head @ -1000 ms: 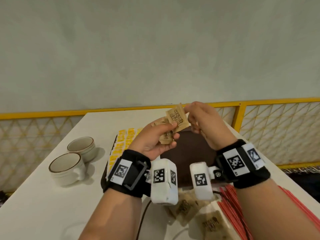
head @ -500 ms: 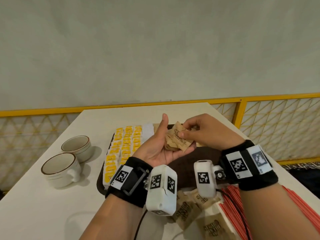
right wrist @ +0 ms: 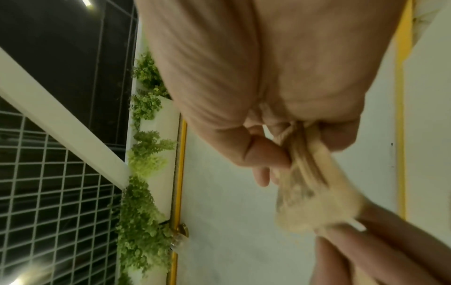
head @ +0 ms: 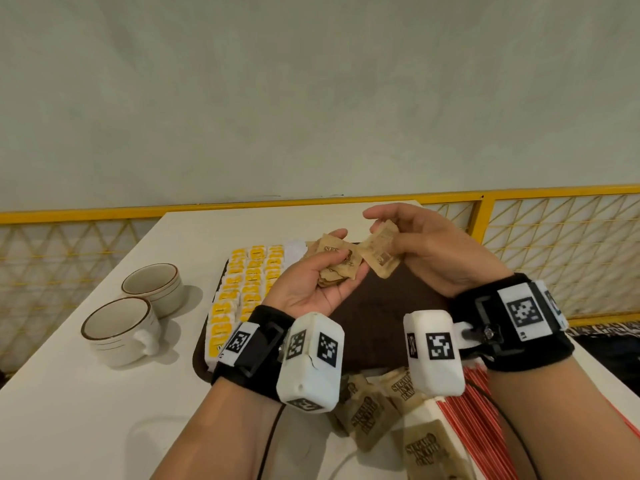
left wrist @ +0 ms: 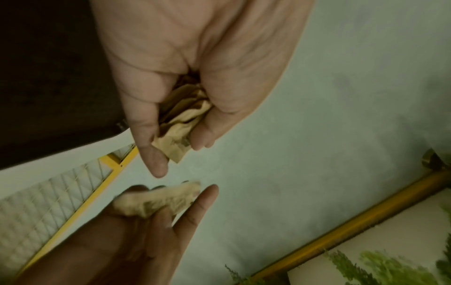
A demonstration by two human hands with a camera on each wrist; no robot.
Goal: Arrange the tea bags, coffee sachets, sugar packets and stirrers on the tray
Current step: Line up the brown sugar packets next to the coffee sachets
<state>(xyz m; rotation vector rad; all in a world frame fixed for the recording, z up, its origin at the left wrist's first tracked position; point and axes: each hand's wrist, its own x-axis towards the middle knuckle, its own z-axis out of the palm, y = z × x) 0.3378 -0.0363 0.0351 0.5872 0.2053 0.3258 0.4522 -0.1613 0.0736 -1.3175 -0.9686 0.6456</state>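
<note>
My left hand (head: 322, 275) is palm up above the dark brown tray (head: 381, 306) and grips a small stack of brown sugar packets (head: 337, 266) between thumb and fingers; in the left wrist view the stack (left wrist: 180, 123) shows crumpled in the grip. My right hand (head: 408, 244) pinches one brown sugar packet (head: 382, 254) just right of that stack, blurred in the right wrist view as the packet (right wrist: 305, 183). Rows of yellow-and-white sachets (head: 242, 289) fill the tray's left side. Loose sugar packets (head: 374, 407) and red stirrers (head: 485, 410) lie near me.
Two beige cups (head: 138, 313) with brown rims stand on the white table (head: 86, 393) left of the tray. A yellow railing with lattice panels (head: 519, 237) runs behind and to the right of the table.
My right hand has drawn one packet off the stack to the right. Both hands dropped lower over the tray, and my left palm turned upward.
</note>
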